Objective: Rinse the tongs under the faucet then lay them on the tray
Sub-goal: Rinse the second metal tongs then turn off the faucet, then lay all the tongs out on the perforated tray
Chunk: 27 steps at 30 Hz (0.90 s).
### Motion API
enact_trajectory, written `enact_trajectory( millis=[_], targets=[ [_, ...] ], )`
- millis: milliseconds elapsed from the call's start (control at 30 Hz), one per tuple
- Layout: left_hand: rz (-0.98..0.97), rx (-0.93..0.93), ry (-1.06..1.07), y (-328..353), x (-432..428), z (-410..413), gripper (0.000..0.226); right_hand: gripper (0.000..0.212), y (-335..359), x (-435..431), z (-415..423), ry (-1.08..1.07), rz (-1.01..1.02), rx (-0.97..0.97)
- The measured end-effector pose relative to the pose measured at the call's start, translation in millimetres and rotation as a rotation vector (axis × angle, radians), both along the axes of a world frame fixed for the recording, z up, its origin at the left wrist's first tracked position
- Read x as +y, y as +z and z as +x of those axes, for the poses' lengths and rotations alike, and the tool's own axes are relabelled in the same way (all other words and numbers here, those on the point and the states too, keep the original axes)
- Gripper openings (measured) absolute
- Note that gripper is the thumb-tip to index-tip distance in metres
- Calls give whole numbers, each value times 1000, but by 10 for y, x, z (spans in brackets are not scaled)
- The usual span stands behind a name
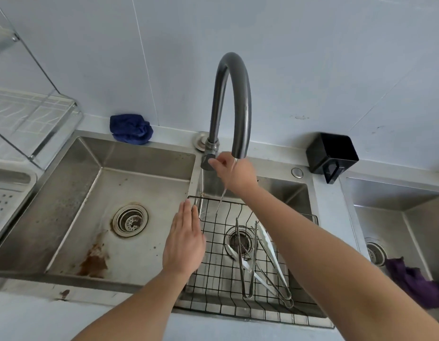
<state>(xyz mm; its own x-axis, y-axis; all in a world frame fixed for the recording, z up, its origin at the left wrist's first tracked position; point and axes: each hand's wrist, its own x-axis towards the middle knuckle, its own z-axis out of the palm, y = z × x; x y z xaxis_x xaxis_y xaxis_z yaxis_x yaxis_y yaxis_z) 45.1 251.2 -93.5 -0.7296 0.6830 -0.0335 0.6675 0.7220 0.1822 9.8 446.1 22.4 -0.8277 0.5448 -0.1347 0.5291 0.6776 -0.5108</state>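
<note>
Steel sink (pixel 144 183): faucet (pixel 234 94) running, right hand (pixel 234 174) pinching its lever (pixel 207 163), left hand (pixel 184 244) flat below it. Tongs (pixel 253 262) lie ungripped beneath; lifting them into the stream seems next.

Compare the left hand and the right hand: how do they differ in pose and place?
The left hand lies flat with straight fingers and holds nothing; the right hand pinches the faucet handle with curled fingers. The left hand is at the left edge of the wire basket; the right hand is farther back, at the faucet. Neither touches the tongs.
</note>
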Motion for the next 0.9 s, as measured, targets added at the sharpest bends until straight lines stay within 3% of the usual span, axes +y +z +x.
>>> enact_trajectory(
  millis=[233,633,733,900],
  targets=[
    [3,-7,-1,-2,-7,15,72,46,-20,74,-179,-15,54,1],
    [-44,-6,-6,39,8,3,74,39,109,132,-218,-5,-71,65],
    [-45,-2,1,49,5,0,73,38,166,152,-59,9,-179,71],
    [-41,27,5,68,18,11,71,37,19,228,546,14,-63,-49]
  ],
)
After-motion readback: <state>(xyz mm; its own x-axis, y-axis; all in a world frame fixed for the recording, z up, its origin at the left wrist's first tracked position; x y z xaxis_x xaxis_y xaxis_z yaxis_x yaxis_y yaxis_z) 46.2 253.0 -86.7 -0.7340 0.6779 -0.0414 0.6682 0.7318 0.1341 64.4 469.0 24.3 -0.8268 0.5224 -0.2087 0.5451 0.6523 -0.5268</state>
